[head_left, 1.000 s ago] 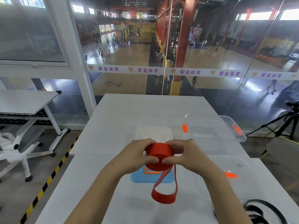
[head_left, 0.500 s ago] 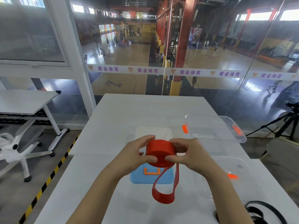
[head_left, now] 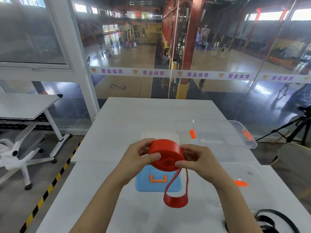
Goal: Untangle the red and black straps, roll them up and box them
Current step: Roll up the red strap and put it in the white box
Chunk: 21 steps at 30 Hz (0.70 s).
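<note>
Head view: left hand (head_left: 141, 156) and right hand (head_left: 200, 159) grip the red strap (head_left: 165, 157) roll above the tabletop (head_left: 104, 190); rolling nearly done, tail dangling. Next, I'd say: wind it in, then box.

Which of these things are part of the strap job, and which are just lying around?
Part of the job:
red strap, held by left hand and right hand
black strap
clear box
blue lid

Lying about:
chair
tripod
side desk
</note>
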{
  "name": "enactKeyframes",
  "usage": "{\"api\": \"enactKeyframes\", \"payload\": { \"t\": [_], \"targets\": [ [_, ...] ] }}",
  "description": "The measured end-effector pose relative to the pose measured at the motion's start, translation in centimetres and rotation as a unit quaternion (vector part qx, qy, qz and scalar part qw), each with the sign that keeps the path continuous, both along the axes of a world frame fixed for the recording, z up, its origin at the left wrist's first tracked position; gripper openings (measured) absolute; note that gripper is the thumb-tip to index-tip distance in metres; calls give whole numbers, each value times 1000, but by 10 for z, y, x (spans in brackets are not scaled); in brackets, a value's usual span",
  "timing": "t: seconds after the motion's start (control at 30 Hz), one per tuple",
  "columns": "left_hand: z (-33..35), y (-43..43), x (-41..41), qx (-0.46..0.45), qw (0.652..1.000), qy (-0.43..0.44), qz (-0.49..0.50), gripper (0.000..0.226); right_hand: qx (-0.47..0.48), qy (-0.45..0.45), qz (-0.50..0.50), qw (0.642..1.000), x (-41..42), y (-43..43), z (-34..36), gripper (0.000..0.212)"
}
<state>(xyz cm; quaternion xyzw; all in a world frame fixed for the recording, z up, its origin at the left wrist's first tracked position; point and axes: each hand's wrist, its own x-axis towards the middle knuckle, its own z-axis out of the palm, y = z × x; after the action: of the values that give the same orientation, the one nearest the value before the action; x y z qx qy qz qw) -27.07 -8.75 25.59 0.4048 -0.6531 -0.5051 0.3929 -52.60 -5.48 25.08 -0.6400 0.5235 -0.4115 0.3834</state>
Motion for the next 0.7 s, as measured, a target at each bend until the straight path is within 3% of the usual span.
{"api": "enactKeyframes", "payload": {
  "t": [0.1, 0.2, 0.3, 0.37, 0.6, 0.7],
  "targets": [
    [-2, -5, 7, 7, 991, -127, -31, 44, 4, 67, 16, 998, -1, 0, 2, 36],
    [1, -3, 3, 7, 977, -211, -34, 70, -9, 142, 30, 989, 4, -1, 4, 35],
    [3, 2, -10, -66, 966, -248, -32, 51, -25, 172, 37, 984, 9, -2, 4, 36],
    [2, 2, -13, -84, 976, -200, -5, 34, -27, 128, 33, 991, 8, -3, 8, 38],
    [-3, -2, -3, 4, 999, 32, 9, 37, -1, -3, 5, 1000, -3, 0, 8, 44],
    [-2, -2, -1, 32, 999, 29, -22, 38, -5, -30, -9, 999, -6, 2, 8, 43]
  ]
}}
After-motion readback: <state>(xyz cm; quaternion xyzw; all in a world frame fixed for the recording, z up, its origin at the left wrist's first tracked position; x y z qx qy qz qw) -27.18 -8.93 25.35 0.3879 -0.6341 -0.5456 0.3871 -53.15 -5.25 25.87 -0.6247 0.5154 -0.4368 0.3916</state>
